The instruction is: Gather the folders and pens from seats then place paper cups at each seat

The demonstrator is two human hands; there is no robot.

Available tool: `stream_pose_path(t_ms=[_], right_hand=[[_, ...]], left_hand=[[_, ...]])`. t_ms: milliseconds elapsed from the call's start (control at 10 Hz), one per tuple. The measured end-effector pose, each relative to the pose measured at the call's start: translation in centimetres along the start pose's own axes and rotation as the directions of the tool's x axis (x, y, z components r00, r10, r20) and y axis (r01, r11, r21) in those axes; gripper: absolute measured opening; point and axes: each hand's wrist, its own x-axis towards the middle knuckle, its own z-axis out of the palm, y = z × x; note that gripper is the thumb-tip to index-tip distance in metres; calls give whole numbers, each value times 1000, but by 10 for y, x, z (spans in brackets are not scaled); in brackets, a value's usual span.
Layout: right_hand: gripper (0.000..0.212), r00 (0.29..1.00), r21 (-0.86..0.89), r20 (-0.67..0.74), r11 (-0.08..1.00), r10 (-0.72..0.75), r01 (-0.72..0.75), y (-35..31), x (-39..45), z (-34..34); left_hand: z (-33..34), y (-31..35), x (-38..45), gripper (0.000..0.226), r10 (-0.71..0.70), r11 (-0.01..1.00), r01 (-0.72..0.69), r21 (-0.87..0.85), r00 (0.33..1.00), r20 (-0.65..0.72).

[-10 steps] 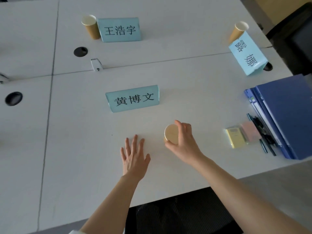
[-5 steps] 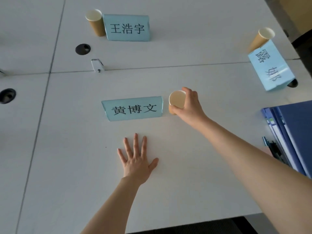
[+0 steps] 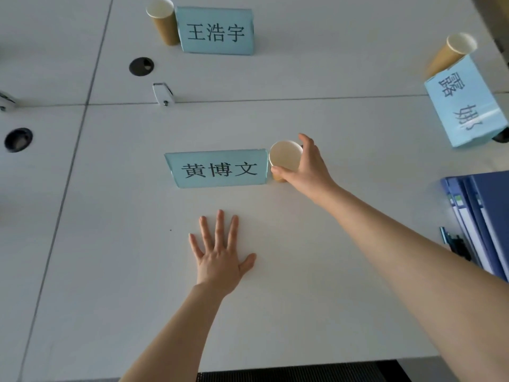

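We find the right hand (image 3: 305, 166) wrapped around a paper cup (image 3: 285, 159) at the centre of the view, thumb on the near wall, fingers on the far wall. The cup stands upright just beside the near name card (image 3: 219, 169), at its three o'clock end; whether its base rests on the counter (image 3: 344, 125) we cannot tell. The left hand (image 3: 220, 255) lies flat at six o'clock, fingers spread, holding nothing. Two more cups stand at eleven o'clock (image 3: 162, 20) and two o'clock (image 3: 451, 53). Stacked folders (image 3: 484, 216) sit at three o'clock. We judge the cup light, thin-walled and easily crushed; hold it mid-wall with gentle pressure.
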Motion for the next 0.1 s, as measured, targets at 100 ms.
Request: stream_pose_path(t_ms=[100], right_hand=[[103,1000,54,-9,998,19,-18,5,-9,-4]], left_hand=[[-3,1,0,92,0,1000,0,-5,1000,-1]])
